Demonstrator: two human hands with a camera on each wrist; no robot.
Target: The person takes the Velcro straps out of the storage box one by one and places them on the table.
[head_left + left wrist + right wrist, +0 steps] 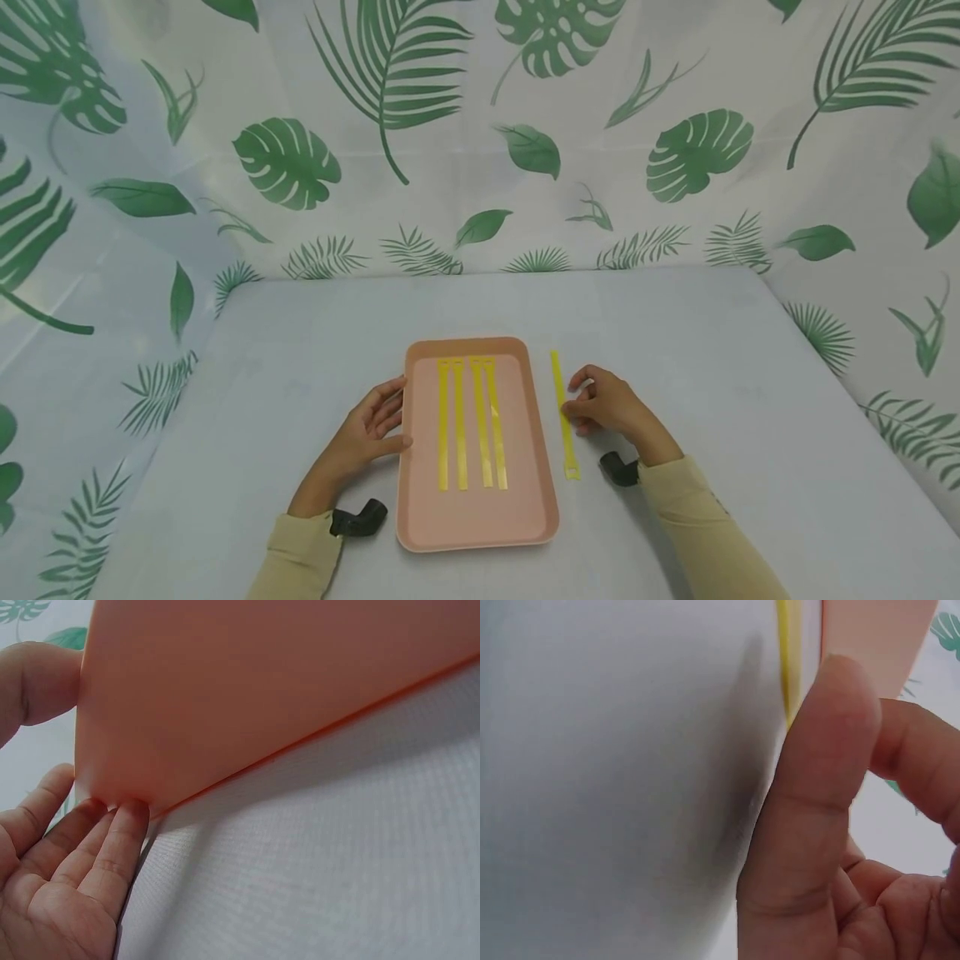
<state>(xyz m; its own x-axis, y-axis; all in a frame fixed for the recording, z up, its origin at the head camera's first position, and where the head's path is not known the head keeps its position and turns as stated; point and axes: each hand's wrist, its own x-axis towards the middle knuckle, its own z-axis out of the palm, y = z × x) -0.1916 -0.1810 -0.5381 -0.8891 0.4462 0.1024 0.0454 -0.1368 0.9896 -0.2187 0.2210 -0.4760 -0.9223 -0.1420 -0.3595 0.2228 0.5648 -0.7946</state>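
Observation:
A pink tray [477, 521] holds several yellow cable ties [461, 425], flat strips laid lengthwise with their slotted heads at the far end. Against its left side rests my left hand [367, 429], thumb on the rim; in the left wrist view the fingertips [135, 810] touch the tray's wall [247, 697]. Right of the tray, one more yellow cable tie [567, 446] lies with its slotted head toward me. My right hand [611, 408] is at its middle, the thumb touching it. The thumb [817, 772] hides that part in the right wrist view, so whether the fingers pinch it is unclear.
A white cloth-covered table [322, 342] lies under everything. Leaf-printed sheets [450, 192] stand behind and at both sides. Black wrist-worn pieces [363, 518] jut out near both wrists.

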